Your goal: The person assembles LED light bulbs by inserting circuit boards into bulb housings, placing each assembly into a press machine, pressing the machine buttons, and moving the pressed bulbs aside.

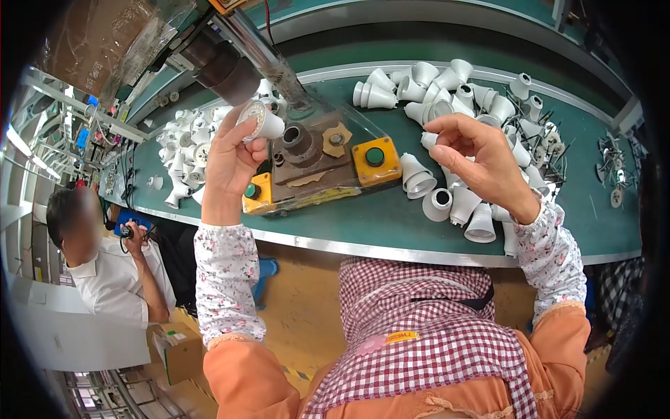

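Note:
My left hand [236, 155] is closed around a white bulb housing [268, 126], whose round end with a disc of small dots faces up and left. It is held beside the metal socket [299, 142] of a press fixture. Over the pile on the right, my right hand [481, 157] has thumb and forefinger curled about a small white plastic piece [428, 140]; the rest of its shape is hard to make out. Close by are several white cone-shaped housings [417, 176], some nested, some lying on their sides.
The press head [227, 73] hangs above the fixture. Two yellow boxes with green buttons [375, 156] flank its base. More white housings [183, 150] are heaped at the left. Wired parts [614, 167] lie far right. A person in a white shirt [112, 272] is at the left.

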`<state>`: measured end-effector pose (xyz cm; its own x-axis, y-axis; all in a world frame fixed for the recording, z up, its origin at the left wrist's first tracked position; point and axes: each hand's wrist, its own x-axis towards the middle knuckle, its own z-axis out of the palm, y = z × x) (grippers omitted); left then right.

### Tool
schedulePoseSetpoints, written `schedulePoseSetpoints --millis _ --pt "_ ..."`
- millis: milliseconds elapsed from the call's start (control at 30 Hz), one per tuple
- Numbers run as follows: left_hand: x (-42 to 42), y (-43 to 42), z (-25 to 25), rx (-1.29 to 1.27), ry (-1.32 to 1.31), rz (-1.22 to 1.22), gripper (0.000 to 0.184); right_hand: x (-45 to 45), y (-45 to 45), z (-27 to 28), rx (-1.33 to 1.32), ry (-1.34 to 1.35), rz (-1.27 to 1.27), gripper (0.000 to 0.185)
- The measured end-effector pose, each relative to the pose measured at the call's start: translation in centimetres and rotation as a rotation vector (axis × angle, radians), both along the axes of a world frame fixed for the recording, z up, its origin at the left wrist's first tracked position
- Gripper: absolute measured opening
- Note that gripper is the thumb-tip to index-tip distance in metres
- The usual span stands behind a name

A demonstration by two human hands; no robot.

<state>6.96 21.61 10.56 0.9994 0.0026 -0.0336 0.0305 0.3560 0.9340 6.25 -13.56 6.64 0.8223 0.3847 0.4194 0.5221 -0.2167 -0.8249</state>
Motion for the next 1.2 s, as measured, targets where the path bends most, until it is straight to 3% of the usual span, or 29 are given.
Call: schedulePoseSetpoints --millis 433,600,667,733,767,867,900,933,1200 --pt "2.7 -0.5 -0.6 0.292 0.237 -0.016 0.04 0.6 0.1 -0.2 -0.032 0.02 0.013 0.022" --pt "1.9 0.0 -1.3 0.125 0.156 -0.075 0.045 0.9 1.5 0.5 -0.188 0.08 0.146 0.025" --pt "1.7 0.6 -1.3 0.051 0.136 -0.101 0.045 1.4 2.4 0.1 -0.267 -0.053 0.166 0.027" --pt "0.3 1.3 -1.1 0.272 0.085 0.066 0.043 2.0 3.2 -1.1 -0.354 -0.269 0.179 0.03" --pt "-0.8 1.8 -1.0 0.384 0.057 0.152 0.041 1.8 3.2 -0.4 -0.527 -0.172 0.219 0.038" --pt "-5.6 3.9 -2.9 1.317 -0.14 0.309 0.035 2.8 3.9 -3.5 -0.843 -0.513 0.16 0.045" --pt "-7.2 4.2 -3.5 1.634 -0.154 0.299 0.033 2.8 4.2 -3.6 -0.858 -0.423 0.16 0.049" --pt "-8.3 5.1 -5.7 1.639 -0.353 0.287 0.031 2.9 4.6 -3.5 -0.87 -0.43 0.146 0.05" --pt "-9.5 3.8 -8.0 1.667 -0.43 0.313 0.03 3.0 5.2 -2.9 -0.923 -0.46 0.129 0.051"
